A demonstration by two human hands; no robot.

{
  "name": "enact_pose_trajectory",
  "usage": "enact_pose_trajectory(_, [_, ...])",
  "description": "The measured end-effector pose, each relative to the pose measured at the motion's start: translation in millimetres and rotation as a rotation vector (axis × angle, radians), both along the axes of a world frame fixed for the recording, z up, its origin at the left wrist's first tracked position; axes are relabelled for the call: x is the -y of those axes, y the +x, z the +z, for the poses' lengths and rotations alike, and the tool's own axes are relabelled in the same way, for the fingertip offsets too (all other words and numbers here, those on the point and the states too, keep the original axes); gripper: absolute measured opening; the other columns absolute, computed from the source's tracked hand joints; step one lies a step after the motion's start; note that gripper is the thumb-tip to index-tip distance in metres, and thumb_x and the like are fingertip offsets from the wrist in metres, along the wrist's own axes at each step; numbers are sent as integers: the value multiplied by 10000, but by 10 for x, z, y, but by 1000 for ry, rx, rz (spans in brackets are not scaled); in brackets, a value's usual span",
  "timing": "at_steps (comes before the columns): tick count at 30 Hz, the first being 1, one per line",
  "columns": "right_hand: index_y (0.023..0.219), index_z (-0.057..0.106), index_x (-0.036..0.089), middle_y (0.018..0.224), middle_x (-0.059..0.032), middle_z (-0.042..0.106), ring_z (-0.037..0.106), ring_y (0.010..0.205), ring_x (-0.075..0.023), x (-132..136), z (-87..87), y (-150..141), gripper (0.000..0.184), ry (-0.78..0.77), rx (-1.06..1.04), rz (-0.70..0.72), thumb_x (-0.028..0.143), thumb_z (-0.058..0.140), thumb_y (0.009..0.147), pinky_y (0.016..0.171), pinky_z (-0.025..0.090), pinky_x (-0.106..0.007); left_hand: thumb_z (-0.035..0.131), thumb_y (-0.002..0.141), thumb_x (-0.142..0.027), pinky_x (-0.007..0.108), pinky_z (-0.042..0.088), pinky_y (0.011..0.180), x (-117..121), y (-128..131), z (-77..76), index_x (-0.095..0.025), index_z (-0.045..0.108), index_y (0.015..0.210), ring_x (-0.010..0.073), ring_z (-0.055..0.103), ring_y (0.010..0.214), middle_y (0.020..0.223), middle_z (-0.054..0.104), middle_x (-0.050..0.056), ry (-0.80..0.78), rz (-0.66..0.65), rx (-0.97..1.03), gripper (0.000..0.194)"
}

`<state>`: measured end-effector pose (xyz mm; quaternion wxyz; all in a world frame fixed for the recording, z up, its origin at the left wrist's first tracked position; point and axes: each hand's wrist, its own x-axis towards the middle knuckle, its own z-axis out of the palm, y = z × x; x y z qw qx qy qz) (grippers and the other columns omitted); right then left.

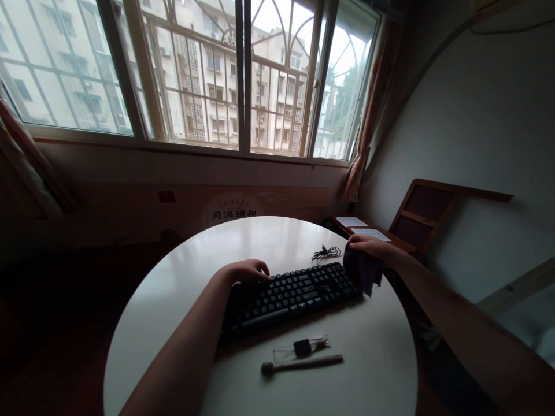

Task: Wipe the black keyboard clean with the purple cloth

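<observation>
A black keyboard (299,294) lies slightly slanted across the white round table. My left hand (247,270) is at its left rear, fingers bent down over the back edge and keys, holding it. Past the keyboard's right end, my right hand (366,244) pinches a dark purple cloth (364,270) that hangs down over that corner. A coiled black cable (326,253) sits behind the keyboard. In front are a wire keycap puller (302,346) with a black middle and a small brush (307,363) with dark bristles and a slim handle.
The table's rounded edge (113,346) curves close around my arms. Beyond it on the right, a wooden chair (422,214) stands by papers (368,233) on a brown surface. A large printed carton (277,202) leans under the barred window (277,110).
</observation>
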<state>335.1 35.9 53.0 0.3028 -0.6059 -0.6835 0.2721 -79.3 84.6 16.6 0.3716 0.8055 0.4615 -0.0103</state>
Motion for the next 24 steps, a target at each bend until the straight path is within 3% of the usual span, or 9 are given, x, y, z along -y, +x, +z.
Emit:
enact_pose_trajectory(5, [1007,560,168,721,-42,618,583,589,-177,-136,-134,12,305,141,-43,-173,407,486,834,518,465,-282,676,667,-558,243,478,642,10,4,10,-185,665,1069,207,623,887,1041,682,60,-22,4,16,548])
enact_pose_trajectory(8, [1113,542,160,751,-32,606,569,631,-174,-109,-240,-134,374,246,-16,-182,430,426,882,556,454,-282,676,677,-541,243,479,652,1,9,10,-189,667,1061,205,621,893,1034,680,56,-23,-3,12,521])
enact_pose_trajectory(16, [1032,700,211,809,-31,671,607,734,-183,206,-506,-885,254,266,150,189,337,573,852,706,470,-299,671,681,-547,244,480,654,-10,4,11,-187,668,1069,204,625,884,1030,682,54,-32,-4,5,529])
enact_pose_trajectory(20, [1143,681,252,1020,-59,675,620,912,-222,310,-561,-904,353,330,268,348,273,670,791,846,470,-341,679,670,-547,248,485,660,-15,2,-1,-194,668,1064,205,628,880,1019,687,49,-55,10,8,529])
enact_pose_trajectory(24, [1236,633,263,1090,-59,646,615,988,-216,293,-622,-750,487,399,200,413,125,616,770,904,480,-341,682,661,-549,244,473,631,-29,7,-9,-192,666,1066,197,626,829,973,687,41,-61,19,-5,540])
